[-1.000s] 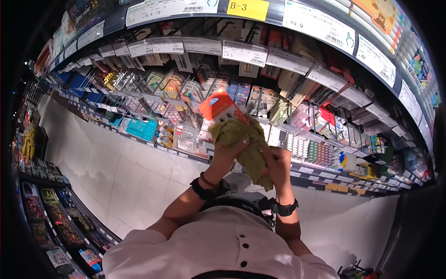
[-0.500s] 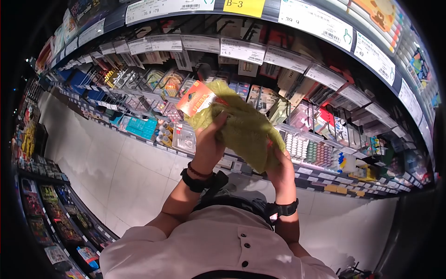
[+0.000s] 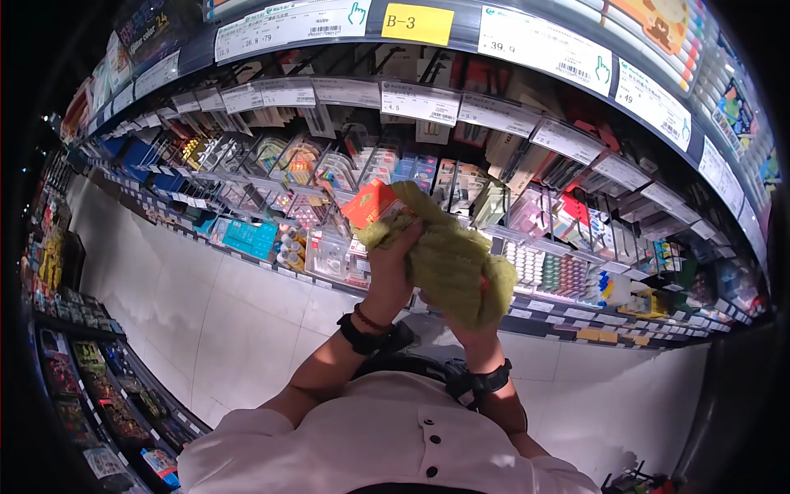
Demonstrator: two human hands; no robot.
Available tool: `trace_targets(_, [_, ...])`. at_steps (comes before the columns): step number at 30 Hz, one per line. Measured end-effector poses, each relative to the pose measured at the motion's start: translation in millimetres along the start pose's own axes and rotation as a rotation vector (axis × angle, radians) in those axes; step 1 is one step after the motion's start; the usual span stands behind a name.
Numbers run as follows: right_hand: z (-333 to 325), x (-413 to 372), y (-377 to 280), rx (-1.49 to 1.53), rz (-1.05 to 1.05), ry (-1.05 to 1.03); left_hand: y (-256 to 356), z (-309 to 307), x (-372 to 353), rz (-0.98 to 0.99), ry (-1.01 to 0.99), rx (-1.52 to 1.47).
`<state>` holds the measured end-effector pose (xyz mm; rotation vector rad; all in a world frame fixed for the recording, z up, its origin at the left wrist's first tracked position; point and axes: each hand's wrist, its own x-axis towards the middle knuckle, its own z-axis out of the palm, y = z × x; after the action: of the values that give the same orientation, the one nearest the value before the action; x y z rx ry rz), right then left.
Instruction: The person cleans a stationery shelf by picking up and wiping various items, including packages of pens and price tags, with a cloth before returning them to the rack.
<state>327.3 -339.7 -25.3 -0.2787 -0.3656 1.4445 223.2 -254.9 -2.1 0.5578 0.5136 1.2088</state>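
A fluffy yellow-green cloth (image 3: 448,255) with an orange-red card label (image 3: 374,204) is held up before me. My left hand (image 3: 393,265) is closed on its left end, the thumb lying on top just below the label. At the lower right end, my right hand (image 3: 473,333) grips the cloth from beneath, and its fingers are mostly covered by the fabric. A small red spot shows through near that end.
Curved shop shelving (image 3: 337,92) with price labels and hanging packs stands in front of me. A yellow B-3 sign (image 3: 417,24) is on the upper edge. Another rack (image 3: 103,370) stands at lower left, with pale floor tiles (image 3: 247,321) between.
The cloth has come slightly lower and nearer, looking more bunched. My right hand has moved down and left, its fingers now under the cloth; my left hand has shifted right.
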Motion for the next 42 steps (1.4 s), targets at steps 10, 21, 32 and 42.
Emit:
trace_targets(10, [-49,17,9,-1.002,-0.323,0.213,7,-15,6,0.202,-0.044,0.258])
trace_targets(21, [-23,21,-12,-0.785,0.152,0.0,14,-28,9,0.218,0.033,0.569])
trace_targets(32, [-3,31,-17,-0.517,0.193,0.224,33,-35,1,-0.08,-0.143,0.276])
trace_targets(42, [-10,37,-16,-0.393,0.305,0.121,30,-31,0,0.02,-0.337,0.436])
